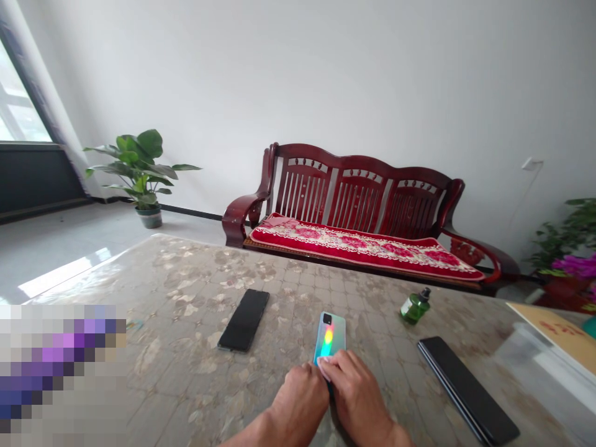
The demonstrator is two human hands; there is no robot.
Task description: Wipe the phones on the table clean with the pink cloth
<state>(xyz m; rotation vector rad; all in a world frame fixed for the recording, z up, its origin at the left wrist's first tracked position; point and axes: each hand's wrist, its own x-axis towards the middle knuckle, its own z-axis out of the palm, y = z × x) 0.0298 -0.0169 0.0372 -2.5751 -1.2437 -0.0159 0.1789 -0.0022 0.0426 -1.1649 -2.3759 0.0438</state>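
Observation:
A shiny light-blue smartphone (336, 334) with a rainbow glare on its back is tilted above the table, its camera end pointing away from me. My left hand (302, 394) is closed round the phone's lower left side, knuckles up. On the lower right side my right hand (359, 386) grips it too, the thumb lying across the back. Between the hands the phone's lower end is mostly hidden. To the left lies a black smartphone (244, 320), screen up. Right of my hands rests a long black case (468, 388), closed.
A small green bottle (415, 307) with a black cap stands behind the black case. The patterned table (186, 372) carries a yellowish box or folder (559, 332) at right. Beyond it are a red wooden bench (358, 192) and a potted plant (148, 217). The lower left corner is pixelated.

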